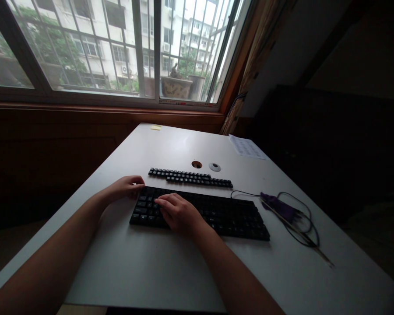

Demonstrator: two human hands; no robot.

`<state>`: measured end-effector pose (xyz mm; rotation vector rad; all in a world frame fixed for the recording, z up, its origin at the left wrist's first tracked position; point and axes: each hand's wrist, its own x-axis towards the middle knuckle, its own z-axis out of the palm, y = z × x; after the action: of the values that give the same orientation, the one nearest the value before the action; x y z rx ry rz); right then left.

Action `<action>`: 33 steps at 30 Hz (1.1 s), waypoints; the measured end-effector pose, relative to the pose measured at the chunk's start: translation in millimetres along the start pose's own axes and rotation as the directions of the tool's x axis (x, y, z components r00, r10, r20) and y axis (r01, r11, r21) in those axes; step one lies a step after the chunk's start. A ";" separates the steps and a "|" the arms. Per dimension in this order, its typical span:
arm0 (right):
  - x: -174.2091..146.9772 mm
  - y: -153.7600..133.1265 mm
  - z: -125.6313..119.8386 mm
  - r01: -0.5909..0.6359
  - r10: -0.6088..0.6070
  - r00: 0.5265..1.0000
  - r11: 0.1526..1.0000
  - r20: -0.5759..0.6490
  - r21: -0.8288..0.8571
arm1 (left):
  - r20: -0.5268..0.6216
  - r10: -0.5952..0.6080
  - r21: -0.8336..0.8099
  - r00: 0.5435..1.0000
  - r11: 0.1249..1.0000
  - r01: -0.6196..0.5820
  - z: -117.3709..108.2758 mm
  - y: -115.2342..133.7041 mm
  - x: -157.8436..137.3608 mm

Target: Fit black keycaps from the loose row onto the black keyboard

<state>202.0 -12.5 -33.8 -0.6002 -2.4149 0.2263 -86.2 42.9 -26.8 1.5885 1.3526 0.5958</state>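
A black keyboard (213,214) lies at a slant on the white desk. Its left part carries keycaps; on the darker stretch to the right, single keys are hard to make out. At the far left corner of the keyboard, my left hand (128,187) is closed with its fingertips on the edge. Over the left keys hovers my right hand (180,213), fingers and thumb drawn together, the tips at the keys; whatever is between them is hidden. Just behind the keyboard stand rows of loose black keycaps (190,177) lined up on the desk.
Right of the keyboard lie a purple cloth pouch (279,205), a coiled black cable (315,225) and a thin brush-like stick (292,227). A round desk hole (196,165) and its grey cover (214,167) are farther back, near printed paper (248,147) and a yellow note (156,127).
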 end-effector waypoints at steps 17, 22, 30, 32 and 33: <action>1.0 -3.8 -4.1 -0.007 0.007 1.000 0.999 0.005 0.032 | -0.012 -0.001 0.020 1.000 1.000 0.001 0.3 5.8 -2.0; 2.4 -3.5 -2.3 0.037 -0.037 0.999 0.998 -0.013 0.041 | -0.009 0.002 0.013 1.000 1.000 -0.001 0.5 2.9 -0.5; 5.1 -3.1 -11.8 -0.078 0.076 0.994 0.997 -0.077 -0.023 | 0.000 -0.001 -0.018 1.000 1.000 0.001 0.7 2.6 -0.9; 5.8 -1.0 -14.9 -0.148 0.143 0.983 0.988 -0.117 -0.038 | 0.000 -0.006 -0.036 1.000 0.999 0.006 0.6 2.1 -0.7; 6.4 0.6 -16.2 -0.186 0.178 0.974 0.982 -0.138 -0.047 | 0.002 -0.008 -0.045 1.000 0.999 0.008 0.5 1.5 -0.4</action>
<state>207.8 -8.7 -17.7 -0.8386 -2.2460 0.1854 -85.2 42.4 -25.6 1.5461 1.3344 0.6155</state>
